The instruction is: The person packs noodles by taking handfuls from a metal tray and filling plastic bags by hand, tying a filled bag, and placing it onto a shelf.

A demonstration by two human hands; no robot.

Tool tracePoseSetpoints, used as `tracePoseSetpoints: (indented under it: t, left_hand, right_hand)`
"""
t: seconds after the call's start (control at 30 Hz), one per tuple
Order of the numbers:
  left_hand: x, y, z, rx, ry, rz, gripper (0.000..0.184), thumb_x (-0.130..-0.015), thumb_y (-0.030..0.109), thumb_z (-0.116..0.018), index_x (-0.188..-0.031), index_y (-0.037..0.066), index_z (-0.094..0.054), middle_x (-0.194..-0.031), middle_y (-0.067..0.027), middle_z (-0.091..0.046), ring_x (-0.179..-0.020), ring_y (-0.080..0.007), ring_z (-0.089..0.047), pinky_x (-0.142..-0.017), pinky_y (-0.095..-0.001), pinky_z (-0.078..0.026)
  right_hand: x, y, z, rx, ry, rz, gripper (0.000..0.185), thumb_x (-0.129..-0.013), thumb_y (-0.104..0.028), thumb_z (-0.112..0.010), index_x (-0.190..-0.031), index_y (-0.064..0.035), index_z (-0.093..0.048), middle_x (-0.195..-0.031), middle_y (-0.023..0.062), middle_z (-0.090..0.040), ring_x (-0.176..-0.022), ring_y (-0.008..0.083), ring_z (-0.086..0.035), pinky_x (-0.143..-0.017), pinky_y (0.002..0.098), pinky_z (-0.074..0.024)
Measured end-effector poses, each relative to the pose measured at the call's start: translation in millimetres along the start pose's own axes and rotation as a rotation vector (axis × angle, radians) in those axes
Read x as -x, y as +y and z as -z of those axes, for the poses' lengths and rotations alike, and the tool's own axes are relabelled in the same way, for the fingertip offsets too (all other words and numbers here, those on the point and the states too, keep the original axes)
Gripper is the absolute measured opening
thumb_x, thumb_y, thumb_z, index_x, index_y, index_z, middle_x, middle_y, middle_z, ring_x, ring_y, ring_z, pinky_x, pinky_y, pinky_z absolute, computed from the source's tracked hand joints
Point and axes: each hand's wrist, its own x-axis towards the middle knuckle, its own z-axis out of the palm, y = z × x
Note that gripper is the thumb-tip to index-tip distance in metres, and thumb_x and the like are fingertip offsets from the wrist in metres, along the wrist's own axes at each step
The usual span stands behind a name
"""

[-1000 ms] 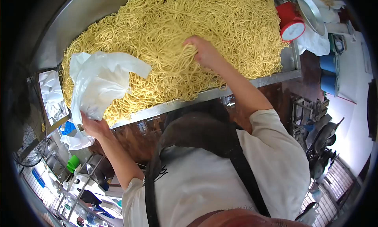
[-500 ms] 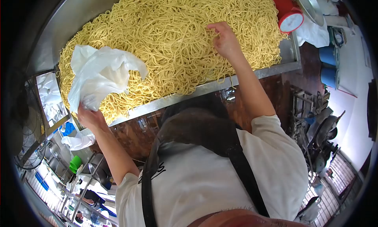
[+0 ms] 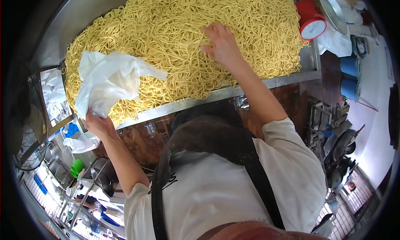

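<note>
A broad heap of yellow noodles [image 3: 175, 44] covers a metal tray table [image 3: 216, 92]. My left hand [image 3: 99, 125] is closed on the lower edge of a white translucent plastic bag [image 3: 114, 75] at the near left corner. The bag's upper part spreads over the noodles, its mouth facing right. Over the middle right of the heap is my right hand [image 3: 222, 46], fingers apart and curved, with nothing in it. Whether its fingertips touch the noodles I cannot tell.
A red scale [image 3: 310, 19] with a round dial and metal pan stands at the tray's right end. Blue containers [image 3: 349, 69] are beyond it. At left are a wire fan [image 3: 31, 144] and white bags [image 3: 81, 143]. Another person [image 3: 89, 202] is far off at lower left.
My right hand has moved left over the noodles, and its fingers have spread. The bag's free corner has stretched out further right, while my left hand keeps its hold.
</note>
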Motion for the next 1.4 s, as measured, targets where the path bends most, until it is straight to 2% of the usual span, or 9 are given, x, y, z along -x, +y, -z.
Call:
tracePoseSetpoints:
  t: [0.17,0.57,0.7,0.93,1.0,1.1,1.2,1.27,1.4]
  left_hand:
    - [-4.3,-8.7,8.3,-0.069,0.047,-0.015,0.034,-0.092,0.019,-0.058,-0.119,-0.002,-0.058,-0.115,-0.0145,-0.062,-0.104,-0.0300,-0.063,-0.087,-0.0448,-0.056]
    - [-12.2,-29.8,14.3,-0.340,-0.020,-0.091,0.033,-0.091,0.014,-0.055,-0.119,-0.002,-0.056,-0.116,-0.0140,-0.061,-0.103,-0.0267,-0.063,-0.087,-0.0373,-0.055]
    - [-4.6,-25.5,-1.1,-0.177,0.038,-0.024,0.034,-0.091,0.014,-0.055,-0.121,-0.001,-0.055,-0.116,-0.0141,-0.060,-0.104,-0.0267,-0.063,-0.088,-0.0375,-0.055]
    - [-15.8,-35.1,18.2,-0.115,0.010,0.043,0.037,-0.092,0.015,-0.055,-0.125,-0.001,-0.053,-0.120,-0.0147,-0.059,-0.109,-0.0276,-0.060,-0.092,-0.0405,-0.051]
    - [-13.0,-33.5,8.3,-0.111,0.019,0.043,0.037,-0.092,0.015,-0.055,-0.126,-0.001,-0.053,-0.120,-0.0146,-0.059,-0.109,-0.0275,-0.060,-0.092,-0.0401,-0.051]
    - [-15.4,-39.2,12.4,-0.301,0.020,-0.048,0.037,-0.092,0.015,-0.055,-0.126,-0.001,-0.053,-0.120,-0.0144,-0.058,-0.108,-0.0273,-0.060,-0.092,-0.0394,-0.051]
    - [-14.1,-33.6,3.8,-0.235,0.077,0.002,0.037,-0.092,0.015,-0.055,-0.126,-0.001,-0.053,-0.121,-0.0139,-0.058,-0.108,-0.0269,-0.060,-0.092,-0.0386,-0.050]
    - [-12.4,-32.5,-2.4,-0.214,0.095,0.025,0.037,-0.092,0.015,-0.055,-0.126,-0.001,-0.053,-0.120,-0.0136,-0.059,-0.108,-0.0265,-0.060,-0.092,-0.0380,-0.050]
    - [-11.9,-40.2,-5.3,-0.214,0.094,0.011,0.037,-0.092,0.013,-0.056,-0.126,-0.001,-0.053,-0.120,-0.0134,-0.059,-0.108,-0.0260,-0.060,-0.092,-0.0370,-0.050]
  right_hand:
    - [-18.6,5.6,2.4,-0.030,0.079,0.011,0.042,-0.083,-0.029,-0.073,-0.119,-0.0081,-0.064,-0.126,0.0190,-0.053,-0.111,0.0380,-0.052,-0.096,0.0468,-0.0444]
    - [-174.6,73.1,-80.6,0.166,-0.314,-0.068,0.066,-0.080,-0.027,-0.076,-0.140,-0.0225,-0.049,-0.146,0.0166,-0.042,-0.130,0.0396,-0.042,-0.103,0.0467,-0.0435]
    - [-181.2,94.8,-91.3,-0.042,-0.368,-0.081,0.059,-0.081,-0.024,-0.074,-0.136,-0.0165,-0.054,-0.126,0.0172,-0.059,-0.113,0.0330,-0.057,-0.098,0.0422,-0.0480]
    - [-104.6,27.9,59.2,-0.061,-0.465,-0.093,0.055,-0.082,-0.027,-0.072,-0.129,-0.0038,-0.058,-0.102,0.0178,-0.069,-0.085,0.0305,-0.067,-0.083,0.0415,-0.0530]
    - [-77.7,41.4,53.9,-0.113,-0.689,-0.251,0.063,-0.082,-0.028,-0.074,-0.137,-0.0083,-0.051,-0.122,0.0215,-0.062,-0.111,0.0336,-0.061,-0.095,0.0430,-0.0493]
    - [-55.3,52.7,53.5,0.237,-0.612,-0.052,0.073,-0.083,-0.028,-0.073,-0.147,-0.0171,-0.039,-0.146,0.0214,-0.041,-0.132,0.0371,-0.045,-0.110,0.0441,-0.0388]
    - [-110.0,29.8,62.7,0.252,-0.452,-0.213,0.082,-0.082,-0.033,-0.074,-0.151,-0.0218,-0.031,-0.156,0.0212,-0.022,-0.141,0.0408,-0.029,-0.115,0.0478,-0.0309]
    - [-153.5,71.5,-7.6,0.243,-0.393,-0.204,0.087,-0.078,-0.036,-0.078,-0.150,-0.0226,-0.032,-0.157,0.0219,-0.019,-0.141,0.0427,-0.028,-0.114,0.0502,-0.0308]
    - [-223.5,123.6,-115.0,0.354,-0.358,-0.208,0.080,-0.077,-0.031,-0.079,-0.145,-0.0165,-0.041,-0.144,0.0207,-0.043,-0.130,0.0379,-0.044,-0.103,0.0497,-0.0421]
